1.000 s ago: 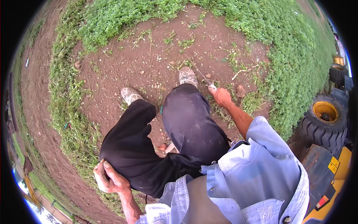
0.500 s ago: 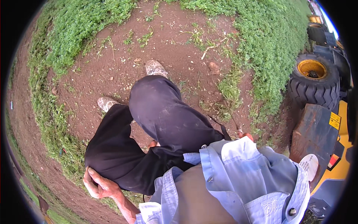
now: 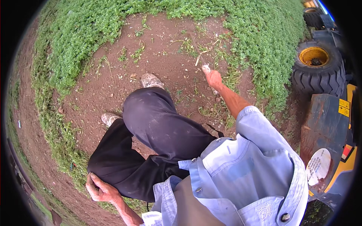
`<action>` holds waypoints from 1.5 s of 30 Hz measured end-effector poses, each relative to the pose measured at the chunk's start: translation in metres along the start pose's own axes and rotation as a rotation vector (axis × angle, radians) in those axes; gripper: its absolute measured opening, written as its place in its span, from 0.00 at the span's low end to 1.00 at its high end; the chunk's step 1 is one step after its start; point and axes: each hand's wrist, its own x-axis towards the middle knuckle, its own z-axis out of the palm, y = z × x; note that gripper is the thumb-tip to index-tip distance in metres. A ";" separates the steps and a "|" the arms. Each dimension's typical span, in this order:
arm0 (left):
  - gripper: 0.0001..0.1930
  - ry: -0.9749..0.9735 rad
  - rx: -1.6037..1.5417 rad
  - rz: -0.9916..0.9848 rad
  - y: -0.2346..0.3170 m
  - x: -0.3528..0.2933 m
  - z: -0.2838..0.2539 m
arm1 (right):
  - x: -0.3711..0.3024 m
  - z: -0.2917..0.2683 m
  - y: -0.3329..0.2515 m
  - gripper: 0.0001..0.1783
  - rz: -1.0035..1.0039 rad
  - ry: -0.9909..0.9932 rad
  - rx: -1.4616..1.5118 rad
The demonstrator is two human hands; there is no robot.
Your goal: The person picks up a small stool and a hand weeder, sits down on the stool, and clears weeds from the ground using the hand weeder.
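Observation:
My right hand [image 3: 213, 80] is stretched out ahead over bare soil, closed round the pale handle of a tool. A thin, dark, blurred shaft or blade [image 3: 195, 47] runs from that handle toward the green plants; its exact shape is hard to make out. Beside my bent left knee, my left hand [image 3: 103, 191] rests against the dark trousers [image 3: 151, 116], thumb and fingers apart, holding nothing. Loose cut stalks [image 3: 186, 47] lie near the tool's far end. My soiled shoes [image 3: 152, 80] are planted on the ground.
Low green plants [image 3: 260, 41] grow thickly along the far side and right. Brown soil [image 3: 113, 75] with scattered weeds lies around my feet. At right stands a yellow and grey machine [image 3: 324, 128] with a large black tyre [image 3: 318, 84]. A strip of grass [image 3: 56, 128] runs along the left.
My right hand has swung forward from beside my right hip, carrying the tool out over the soil. The left hand stays by the knee. The view has shifted slightly.

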 end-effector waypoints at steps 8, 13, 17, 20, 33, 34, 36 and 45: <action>0.09 0.020 -0.020 0.038 -0.004 0.000 0.001 | 0.001 0.016 0.044 0.44 -0.064 0.004 -0.169; 0.09 0.044 -0.026 0.063 -0.004 0.000 0.000 | -0.140 -0.031 0.131 0.44 0.130 -0.126 -0.254; 0.09 0.042 -0.047 0.031 -0.005 -0.001 -0.004 | -0.229 -0.030 0.207 0.46 0.436 -0.142 -0.289; 0.10 0.046 -0.043 0.041 -0.009 -0.005 -0.001 | -0.283 -0.025 0.245 0.45 0.540 -0.106 -0.295; 0.12 0.077 -0.040 0.062 -0.010 -0.008 -0.008 | -0.161 -0.037 0.188 0.46 0.319 0.180 0.164; 0.13 0.076 -0.031 0.064 -0.012 -0.008 -0.008 | -0.136 -0.044 0.177 0.46 0.286 0.170 0.174; 0.13 0.073 -0.042 0.056 -0.013 -0.009 -0.005 | -0.087 -0.063 0.155 0.44 0.267 0.165 0.060; 0.13 0.068 0.018 -0.027 -0.019 -0.016 -0.012 | -0.111 -0.037 0.190 0.45 0.337 -0.038 -0.070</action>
